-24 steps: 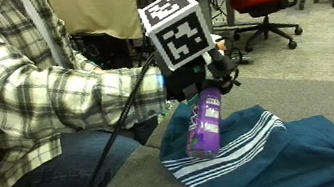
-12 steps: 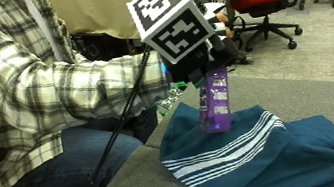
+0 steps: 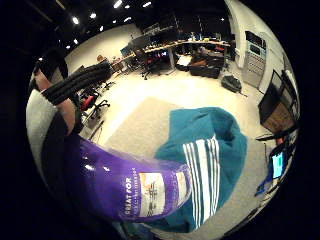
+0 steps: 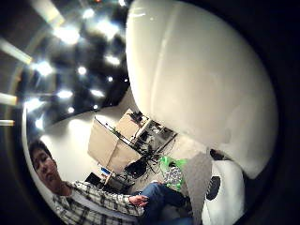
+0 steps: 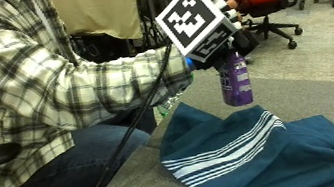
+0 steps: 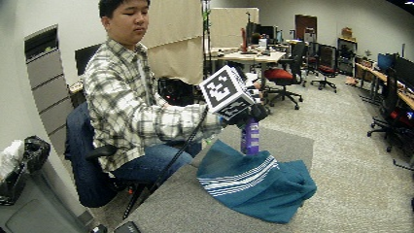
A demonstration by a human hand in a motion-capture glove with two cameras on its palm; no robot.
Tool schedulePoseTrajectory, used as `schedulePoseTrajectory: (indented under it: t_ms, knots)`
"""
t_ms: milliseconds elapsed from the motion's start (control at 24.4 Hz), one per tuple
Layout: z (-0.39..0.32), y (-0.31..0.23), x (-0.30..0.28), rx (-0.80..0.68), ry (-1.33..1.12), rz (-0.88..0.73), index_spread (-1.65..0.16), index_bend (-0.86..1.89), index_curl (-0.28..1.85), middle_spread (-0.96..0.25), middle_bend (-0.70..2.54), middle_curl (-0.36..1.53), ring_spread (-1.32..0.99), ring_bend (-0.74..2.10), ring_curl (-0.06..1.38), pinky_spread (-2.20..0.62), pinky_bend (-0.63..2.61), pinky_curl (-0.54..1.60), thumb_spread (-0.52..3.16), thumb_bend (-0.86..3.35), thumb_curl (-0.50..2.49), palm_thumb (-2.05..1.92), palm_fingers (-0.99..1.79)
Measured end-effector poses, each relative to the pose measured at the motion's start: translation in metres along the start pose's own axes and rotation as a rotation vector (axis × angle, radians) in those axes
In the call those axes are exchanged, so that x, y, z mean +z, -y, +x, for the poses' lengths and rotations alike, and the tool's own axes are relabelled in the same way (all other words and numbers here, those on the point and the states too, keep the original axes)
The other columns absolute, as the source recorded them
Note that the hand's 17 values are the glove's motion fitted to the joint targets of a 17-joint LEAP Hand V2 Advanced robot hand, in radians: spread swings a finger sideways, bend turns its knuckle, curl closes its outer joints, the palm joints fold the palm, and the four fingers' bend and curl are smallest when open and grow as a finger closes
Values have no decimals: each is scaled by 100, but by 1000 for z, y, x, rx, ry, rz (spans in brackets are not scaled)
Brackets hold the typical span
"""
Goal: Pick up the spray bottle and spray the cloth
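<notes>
The gloved right hand (image 5: 236, 42) holds the purple spray bottle (image 5: 235, 78) upright in its grip, lifted just above the near edge of the teal striped cloth (image 5: 258, 160), which lies bunched on the grey tabletop (image 5: 301, 92)

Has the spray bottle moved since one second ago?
Yes. The spray bottle has risen and turned upright; it lay tilted against the cloth, now it hangs above it in the right hand.
</notes>
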State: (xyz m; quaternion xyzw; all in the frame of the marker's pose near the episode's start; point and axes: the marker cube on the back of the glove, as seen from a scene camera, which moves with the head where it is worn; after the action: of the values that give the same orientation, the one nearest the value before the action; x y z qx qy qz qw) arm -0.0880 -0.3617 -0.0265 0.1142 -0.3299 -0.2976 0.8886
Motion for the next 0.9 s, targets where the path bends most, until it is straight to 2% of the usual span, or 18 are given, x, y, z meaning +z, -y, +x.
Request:
schedulePoseTrajectory:
  t_ms: [369,574,902]
  knots:
    - [6,27,35,1,193,-11,-29,14,48,-15,46,57,-21,57,49,-16,54,41,21,-3,78,115,117]
    - [24,43,49,53,261,35,-29,14,48,-15,46,57,-21,57,49,-15,54,41,22,-3,79,115,117]
    - [30,22,93,92,385,-70,-29,14,48,-15,45,57,-21,57,49,-15,54,42,22,-3,79,115,116]
